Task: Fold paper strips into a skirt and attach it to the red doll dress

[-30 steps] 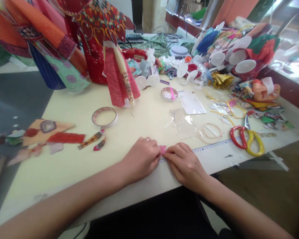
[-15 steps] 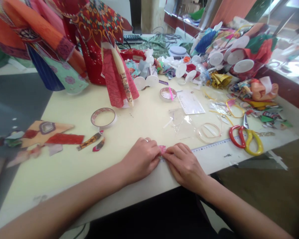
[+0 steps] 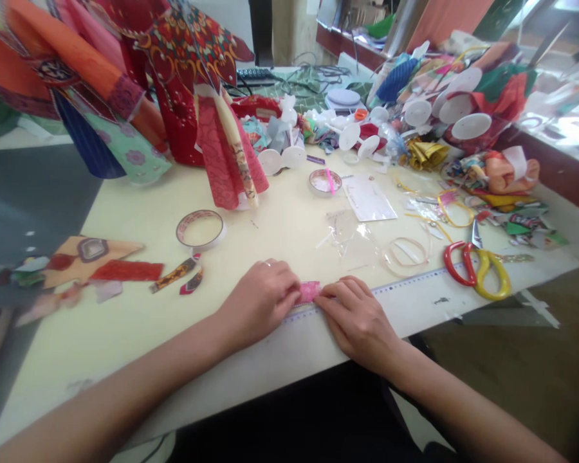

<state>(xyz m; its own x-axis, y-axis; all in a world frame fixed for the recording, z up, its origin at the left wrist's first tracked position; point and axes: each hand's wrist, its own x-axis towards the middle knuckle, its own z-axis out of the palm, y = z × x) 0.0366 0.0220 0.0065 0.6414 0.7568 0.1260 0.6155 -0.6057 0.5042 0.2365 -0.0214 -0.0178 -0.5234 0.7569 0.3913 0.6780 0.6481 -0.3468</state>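
A small pink patterned paper piece [image 3: 309, 292] lies on the pale yellow table [image 3: 139, 321] near its front edge. My left hand [image 3: 260, 301] is curled with its fingertips pinching the paper's left end; a ring shows on one finger. My right hand [image 3: 357, 318] is curled too, and its fingertips press the paper's right end. The paper shows in the gap between the two hands. A ruler scale [image 3: 415, 279] printed along the table edge runs under them.
Red and yellow scissors [image 3: 477, 270] lie to the right. Two tape rolls [image 3: 200, 229] [image 3: 325, 182] and clear plastic bits [image 3: 354, 241] sit mid-table. Patterned paper dolls [image 3: 226, 148] stand at the back left, paper scraps [image 3: 125, 270] lie left, and white discs [image 3: 470, 125] with craft clutter fill the back right.
My left hand has slid a little to the left, so more of the pink paper shows between the hands. My right hand has stayed in place.
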